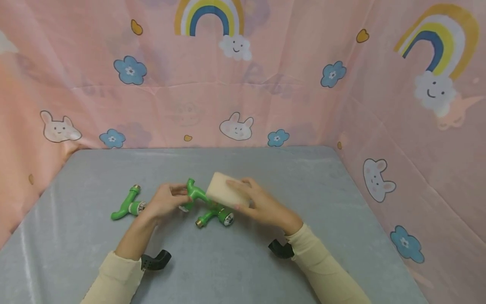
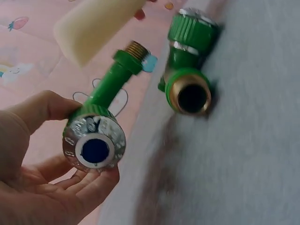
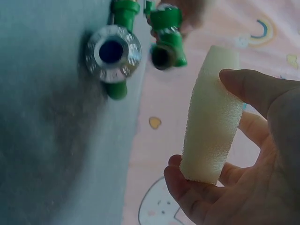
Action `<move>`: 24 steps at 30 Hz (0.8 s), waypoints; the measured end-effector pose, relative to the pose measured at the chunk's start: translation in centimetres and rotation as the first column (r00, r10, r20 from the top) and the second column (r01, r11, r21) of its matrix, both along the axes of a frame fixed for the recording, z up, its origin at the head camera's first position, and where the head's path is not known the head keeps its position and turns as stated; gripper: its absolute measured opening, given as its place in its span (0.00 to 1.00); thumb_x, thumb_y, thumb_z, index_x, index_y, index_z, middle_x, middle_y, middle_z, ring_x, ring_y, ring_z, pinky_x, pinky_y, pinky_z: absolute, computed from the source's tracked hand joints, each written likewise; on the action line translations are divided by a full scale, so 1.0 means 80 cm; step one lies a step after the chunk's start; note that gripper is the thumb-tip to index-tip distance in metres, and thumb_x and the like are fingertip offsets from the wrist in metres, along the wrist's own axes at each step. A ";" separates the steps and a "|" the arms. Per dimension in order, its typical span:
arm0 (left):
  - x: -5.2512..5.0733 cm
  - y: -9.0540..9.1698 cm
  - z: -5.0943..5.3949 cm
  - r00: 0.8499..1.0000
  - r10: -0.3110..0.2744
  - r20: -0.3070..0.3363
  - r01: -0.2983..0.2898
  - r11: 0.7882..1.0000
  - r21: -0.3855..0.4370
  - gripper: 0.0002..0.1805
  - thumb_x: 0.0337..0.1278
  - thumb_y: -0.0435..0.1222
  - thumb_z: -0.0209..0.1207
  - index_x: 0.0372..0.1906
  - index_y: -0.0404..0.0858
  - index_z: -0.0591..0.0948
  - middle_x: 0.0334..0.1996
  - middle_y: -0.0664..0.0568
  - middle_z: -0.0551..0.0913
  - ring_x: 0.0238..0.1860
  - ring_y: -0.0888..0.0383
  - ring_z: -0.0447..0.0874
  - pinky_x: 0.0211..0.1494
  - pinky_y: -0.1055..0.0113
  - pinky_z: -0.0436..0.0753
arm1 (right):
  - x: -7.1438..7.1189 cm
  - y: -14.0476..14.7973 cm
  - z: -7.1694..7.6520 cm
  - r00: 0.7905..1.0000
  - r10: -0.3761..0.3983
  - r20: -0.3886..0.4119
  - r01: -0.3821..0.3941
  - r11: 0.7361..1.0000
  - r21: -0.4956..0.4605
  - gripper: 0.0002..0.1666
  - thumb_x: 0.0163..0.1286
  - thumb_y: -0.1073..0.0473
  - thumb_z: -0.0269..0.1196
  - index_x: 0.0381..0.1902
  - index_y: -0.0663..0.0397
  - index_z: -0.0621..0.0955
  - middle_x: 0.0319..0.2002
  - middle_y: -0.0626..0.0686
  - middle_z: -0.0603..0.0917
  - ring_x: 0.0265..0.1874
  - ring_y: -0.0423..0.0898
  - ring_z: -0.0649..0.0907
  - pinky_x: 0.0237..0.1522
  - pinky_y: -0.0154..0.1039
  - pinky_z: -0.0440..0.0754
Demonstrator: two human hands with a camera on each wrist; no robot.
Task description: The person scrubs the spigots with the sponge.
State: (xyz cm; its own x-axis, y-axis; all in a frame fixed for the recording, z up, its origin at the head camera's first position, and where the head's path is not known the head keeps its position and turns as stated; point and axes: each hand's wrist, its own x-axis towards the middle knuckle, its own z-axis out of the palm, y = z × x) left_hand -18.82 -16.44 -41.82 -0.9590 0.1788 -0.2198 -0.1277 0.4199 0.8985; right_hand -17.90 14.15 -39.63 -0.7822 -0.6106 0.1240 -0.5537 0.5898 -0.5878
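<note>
My left hand (image 1: 167, 202) grips a green tap (image 1: 195, 192) with a chrome-faced knob, raised above the table. In the left wrist view, the thumb and fingers sit around the knob (image 2: 96, 145), and the brass-threaded end points away. My right hand (image 1: 267, 209) holds a cream sponge block (image 1: 224, 190) between thumb and fingers, close to the held tap; whether they touch cannot be told. Below them, a second green tap (image 1: 225, 216) lies on the table, partly hidden by the sponge in the head view. A third green tap (image 1: 124, 209) lies left of my left hand.
A grey cloth covers the table (image 1: 243, 270). Pink printed curtains (image 1: 288, 101) rise at the back and along both sides. Black curved pieces (image 1: 156, 260) stick out at both wrists, beside the cream sleeves.
</note>
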 end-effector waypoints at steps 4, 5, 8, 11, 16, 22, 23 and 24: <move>0.002 0.005 0.002 0.999 -0.019 0.027 0.016 0.994 0.111 0.36 0.62 0.33 0.60 0.73 0.25 0.63 0.63 0.29 0.77 0.57 0.47 0.84 0.70 0.48 0.75 | 0.005 -0.008 -0.001 1.000 0.025 0.004 -0.025 1.000 0.016 0.38 0.74 0.52 0.63 0.78 0.38 0.64 0.70 0.62 0.67 0.58 0.54 0.76 0.56 0.50 0.80; 0.003 0.006 0.003 0.999 -0.034 0.026 0.030 0.991 0.134 0.36 0.63 0.32 0.59 0.73 0.25 0.62 0.63 0.29 0.78 0.53 0.51 0.85 0.67 0.52 0.77 | 0.005 -0.009 -0.002 1.000 0.027 0.004 -0.028 1.000 0.015 0.38 0.74 0.52 0.63 0.78 0.37 0.64 0.71 0.62 0.66 0.59 0.54 0.76 0.56 0.50 0.80; 0.005 0.011 0.007 0.997 -0.074 -0.001 0.073 0.984 0.162 0.33 0.65 0.31 0.58 0.71 0.27 0.60 0.61 0.29 0.79 0.46 0.61 0.86 0.58 0.63 0.79 | 0.007 -0.010 -0.001 1.000 0.019 -0.010 -0.019 1.000 0.001 0.36 0.74 0.53 0.63 0.77 0.37 0.65 0.71 0.63 0.65 0.60 0.55 0.76 0.56 0.50 0.80; 0.007 0.017 0.010 0.995 -0.078 -0.056 0.086 0.982 0.170 0.30 0.64 0.29 0.58 0.67 0.27 0.61 0.57 0.28 0.82 0.42 0.62 0.87 0.51 0.67 0.83 | 0.008 -0.010 0.001 0.998 -0.003 -0.056 0.002 1.000 -0.021 0.35 0.73 0.55 0.64 0.76 0.38 0.68 0.71 0.63 0.65 0.61 0.56 0.75 0.57 0.50 0.79; 0.014 0.029 0.016 0.986 -0.076 -0.147 0.099 0.983 0.156 0.29 0.63 0.30 0.63 0.64 0.27 0.64 0.50 0.30 0.86 0.41 0.61 0.88 0.46 0.68 0.84 | 0.011 -0.016 0.004 0.982 -0.033 -0.186 0.027 0.999 -0.037 0.33 0.70 0.57 0.66 0.72 0.40 0.73 0.69 0.63 0.68 0.64 0.59 0.72 0.60 0.55 0.79; 0.019 0.028 0.027 0.985 -0.052 -0.162 0.086 0.975 0.206 0.26 0.65 0.30 0.62 0.63 0.30 0.65 0.50 0.31 0.86 0.40 0.63 0.89 0.47 0.69 0.85 | 0.015 -0.022 0.004 0.965 -0.057 -0.257 0.054 0.998 -0.018 0.34 0.68 0.59 0.68 0.71 0.39 0.75 0.69 0.65 0.69 0.65 0.62 0.72 0.61 0.60 0.78; 0.020 0.027 0.029 0.987 -0.045 -0.155 0.078 0.973 0.215 0.26 0.65 0.30 0.62 0.63 0.30 0.65 0.50 0.31 0.86 0.39 0.64 0.89 0.46 0.70 0.86 | 0.015 -0.021 0.004 0.963 -0.063 -0.264 0.061 0.998 -0.015 0.34 0.67 0.60 0.68 0.70 0.38 0.75 0.69 0.65 0.69 0.65 0.62 0.72 0.61 0.60 0.79; 0.020 0.025 0.030 0.988 -0.036 -0.148 0.068 0.973 0.221 0.27 0.65 0.30 0.61 0.64 0.30 0.64 0.50 0.31 0.86 0.38 0.65 0.89 0.45 0.71 0.86 | 0.014 -0.020 0.004 0.962 -0.070 -0.264 0.069 0.998 -0.010 0.34 0.66 0.61 0.68 0.70 0.38 0.76 0.69 0.64 0.69 0.65 0.62 0.72 0.61 0.59 0.79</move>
State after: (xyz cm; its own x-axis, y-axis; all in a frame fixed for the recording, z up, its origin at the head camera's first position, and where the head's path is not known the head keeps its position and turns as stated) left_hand -17.25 -14.47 -39.43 -0.9655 0.2585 -0.0300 0.0253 0.2078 0.9778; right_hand -16.78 12.59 -39.30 -0.7621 -0.5557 0.3322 -0.6469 0.6319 -0.4270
